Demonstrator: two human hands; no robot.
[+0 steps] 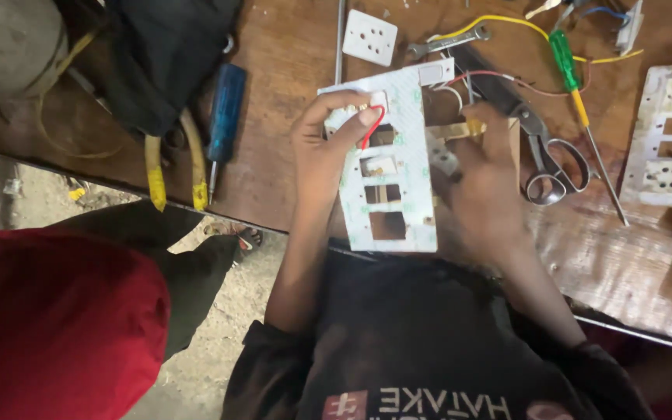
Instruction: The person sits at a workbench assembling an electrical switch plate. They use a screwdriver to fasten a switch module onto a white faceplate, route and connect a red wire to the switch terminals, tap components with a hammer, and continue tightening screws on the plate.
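Head view is showing your left hand (324, 152) pinching the white switch plate (389, 167) above the desk (289, 70). Your right hand (488, 183) is clasping the plate's other edge, scissors (550, 155) lying just beside it.

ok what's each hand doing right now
left hand: closed on the white switch plate, thumb on a red wire.
right hand: on the plate's other edge; grip blurred, cannot tell.

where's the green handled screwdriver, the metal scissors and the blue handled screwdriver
green-handled screwdriver (563, 51): head view, on its green plastic handle
metal scissors (542, 144): head view, just above the finger loops, near the pivot
blue-handled screwdriver (227, 109): head view, middle of its blue handle
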